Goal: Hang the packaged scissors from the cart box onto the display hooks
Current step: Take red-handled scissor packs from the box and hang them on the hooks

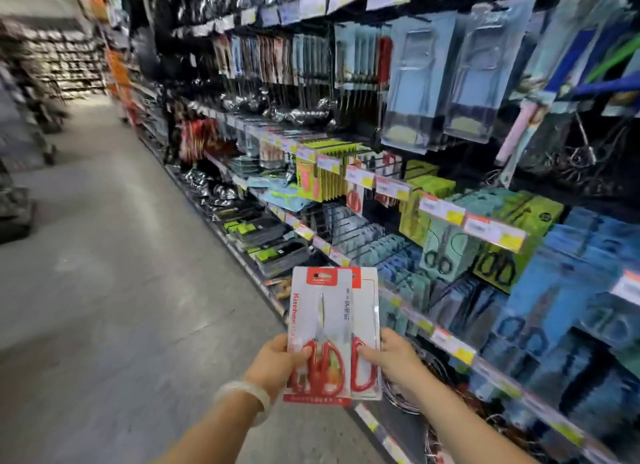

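Note:
Two white-and-red packs of red-handled kitchen scissors [330, 328] are held upright and overlapping in front of me, low in the middle of the view. My left hand [277, 359] grips the front pack at its lower left edge, thumb on the face. My right hand [391, 356] pinches the rear pack at its lower right edge. The display hooks [377, 165] with a similar red scissors pack [355, 200] hanging lie further along the rack, above and beyond the packs. The cart box is out of view.
A long rack of hanging kitchen tools and scissors packs [446, 252] runs along my right, with price-tag rails [450, 345] at its shelf fronts. The grey aisle floor [104, 255] stretches to my left. Dark carts or stands [45, 117] stand far left.

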A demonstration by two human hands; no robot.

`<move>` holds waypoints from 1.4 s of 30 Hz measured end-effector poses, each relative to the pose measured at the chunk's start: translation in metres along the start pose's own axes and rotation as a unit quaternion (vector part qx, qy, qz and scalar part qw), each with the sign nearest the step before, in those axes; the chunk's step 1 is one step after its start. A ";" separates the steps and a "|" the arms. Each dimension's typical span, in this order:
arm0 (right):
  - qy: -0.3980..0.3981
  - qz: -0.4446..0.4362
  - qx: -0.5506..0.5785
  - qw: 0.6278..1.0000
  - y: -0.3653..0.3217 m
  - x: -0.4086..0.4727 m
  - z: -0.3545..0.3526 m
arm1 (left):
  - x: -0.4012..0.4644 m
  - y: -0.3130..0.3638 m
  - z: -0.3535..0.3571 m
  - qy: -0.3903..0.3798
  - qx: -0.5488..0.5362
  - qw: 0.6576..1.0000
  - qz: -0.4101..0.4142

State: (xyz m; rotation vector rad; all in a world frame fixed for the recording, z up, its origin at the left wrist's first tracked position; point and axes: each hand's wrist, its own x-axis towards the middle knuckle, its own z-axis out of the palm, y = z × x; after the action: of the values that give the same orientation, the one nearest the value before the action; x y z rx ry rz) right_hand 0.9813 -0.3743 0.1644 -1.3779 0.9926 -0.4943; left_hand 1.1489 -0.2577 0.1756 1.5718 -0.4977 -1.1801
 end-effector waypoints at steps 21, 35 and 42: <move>0.099 0.039 -0.030 0.994 -0.092 0.301 0.012 | 0.328 0.151 -0.065 -0.103 0.011 0.995 -0.012; 0.267 0.066 0.009 0.961 -0.146 0.423 0.066 | 0.488 0.227 -0.132 -0.217 0.100 0.971 -0.023; 0.323 0.027 0.008 0.946 -0.155 0.436 0.061 | 0.509 0.224 -0.133 -0.243 0.088 0.964 -0.053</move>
State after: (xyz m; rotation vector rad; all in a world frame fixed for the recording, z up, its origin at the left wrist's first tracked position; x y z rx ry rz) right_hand 1.3007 -0.7148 0.1795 -1.1834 1.5445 -0.9445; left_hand 1.5371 -0.6773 0.1526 1.4637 -0.8661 -1.6537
